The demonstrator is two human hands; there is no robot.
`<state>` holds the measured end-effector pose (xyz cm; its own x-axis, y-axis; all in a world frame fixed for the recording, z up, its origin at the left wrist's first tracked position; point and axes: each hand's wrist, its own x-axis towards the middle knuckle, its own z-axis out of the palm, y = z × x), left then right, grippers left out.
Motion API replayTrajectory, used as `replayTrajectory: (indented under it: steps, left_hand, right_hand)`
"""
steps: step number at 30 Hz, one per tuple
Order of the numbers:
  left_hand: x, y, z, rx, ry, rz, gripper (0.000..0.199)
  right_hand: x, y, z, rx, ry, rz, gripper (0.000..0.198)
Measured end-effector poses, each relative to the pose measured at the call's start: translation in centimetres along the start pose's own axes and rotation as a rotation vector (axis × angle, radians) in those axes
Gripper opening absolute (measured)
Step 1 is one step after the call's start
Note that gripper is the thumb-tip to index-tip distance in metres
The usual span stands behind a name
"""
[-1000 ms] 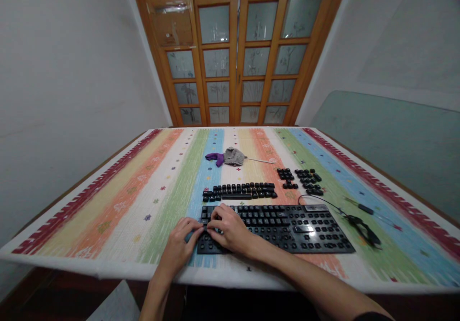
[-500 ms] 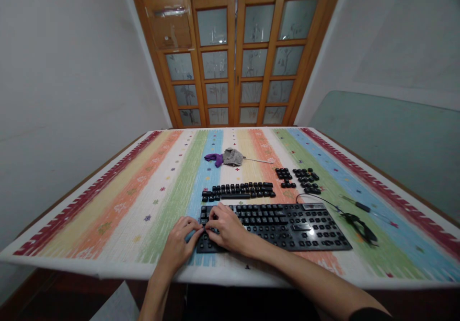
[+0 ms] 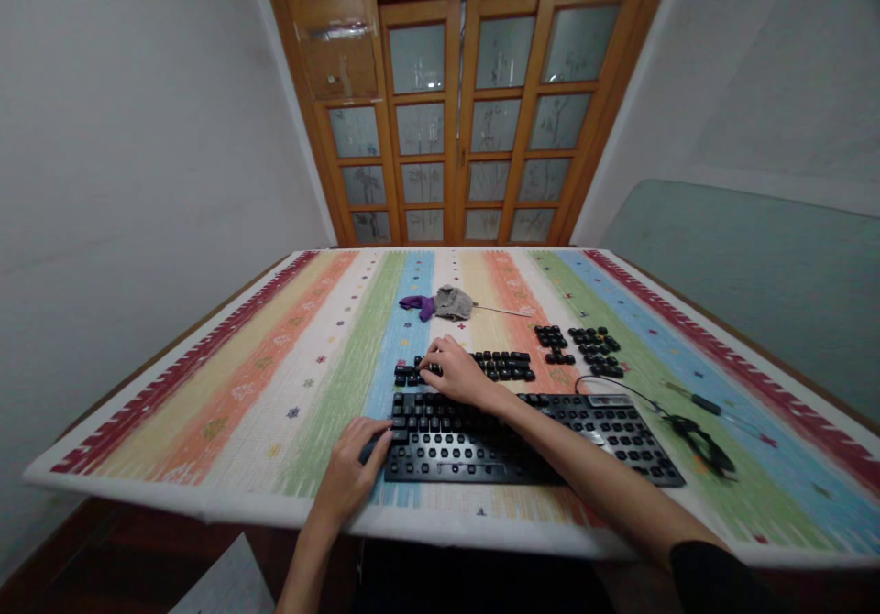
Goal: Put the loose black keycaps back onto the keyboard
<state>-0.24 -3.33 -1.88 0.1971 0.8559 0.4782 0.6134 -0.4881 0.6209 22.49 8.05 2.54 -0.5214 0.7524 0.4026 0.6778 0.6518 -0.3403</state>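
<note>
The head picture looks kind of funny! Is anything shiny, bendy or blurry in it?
In the head view, glare whitens a patch of the keyboard; in the head view, glints dot the glass panes; in the head view, the doors spread wider toward the top, probably wide-lens stretching; in the head view, the loose keys look too soft to read.

The computer keyboard (image 3: 474, 449), loose keycaps (image 3: 550, 337) and sleeve (image 3: 715, 577) were black. Maroon, yellow, orange, white, green and blue stripes, some strewn with little flowers, covered the tablecloth (image 3: 237, 385). The crumpled cloth (image 3: 454, 303) was grey; the doors (image 3: 450, 128) were orange-brown.
</note>
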Motion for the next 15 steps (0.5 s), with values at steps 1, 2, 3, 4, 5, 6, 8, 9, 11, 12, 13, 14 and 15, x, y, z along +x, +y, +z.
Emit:
replayTrajectory:
  steps: [1, 2, 3, 4, 5, 6, 8, 9, 11, 12, 13, 14, 15]
  left_hand:
    - [0.0, 0.0, 0.0, -0.002, -0.005, -0.006, 0.030]
    - [-0.1, 0.0, 0.0, -0.006, -0.012, -0.014, 0.031]
    - [-0.1, 0.0, 0.0, -0.012, -0.021, -0.025, 0.032]
    - [-0.2, 0.0, -0.1, -0.018, -0.029, -0.039, 0.034]
    - [-0.2, 0.1, -0.2, -0.026, -0.036, -0.054, 0.036]
    - [-0.3, 0.2, -0.3, -0.033, -0.042, -0.070, 0.038]
    - [-0.4, 0.3, -0.5, -0.049, -0.055, -0.092, 0.043]
    - [-0.4, 0.4, -0.6, -0.056, -0.059, -0.098, 0.045]
    - [-0.5, 0.4, -0.7, -0.070, -0.068, -0.096, 0.049]
    - [-0.5, 0.3, -0.8, -0.076, -0.072, -0.093, 0.050]
    - [-0.5, 0.3, -0.8, -0.081, -0.073, -0.092, 0.050]
    - [-0.5, 0.2, -0.8, -0.084, -0.073, -0.091, 0.050]
    - [-0.5, 0.2, -0.7, -0.086, -0.071, -0.091, 0.050]
  right_hand:
    - [0.7, 0.7, 0.0, -0.013, -0.012, 0.020, 0.008]
    - [1.3, 1.4, 0.0, -0.023, -0.024, 0.033, 0.008]
    - [1.8, 1.9, 0.1, -0.030, -0.033, 0.040, 0.009]
    - [2.3, 2.3, 0.3, -0.034, -0.039, 0.045, 0.009]
    - [2.8, 2.6, 0.6, -0.040, -0.047, 0.051, 0.009]
    - [3.1, 2.8, 0.8, -0.045, -0.056, 0.057, 0.009]
    - [3.6, 3.1, 1.4, -0.054, -0.074, 0.064, 0.008]
    - [3.8, 3.1, 1.7, -0.058, -0.082, 0.066, 0.008]
    - [4.0, 3.1, 2.1, -0.063, -0.098, 0.070, 0.009]
    - [4.1, 3.1, 2.2, -0.065, -0.106, 0.072, 0.009]
    - [4.2, 3.1, 2.3, -0.066, -0.113, 0.075, 0.009]
    - [4.2, 3.1, 2.4, -0.067, -0.121, 0.078, 0.009]
    - [4.3, 3.0, 2.5, -0.067, -0.127, 0.082, 0.009]
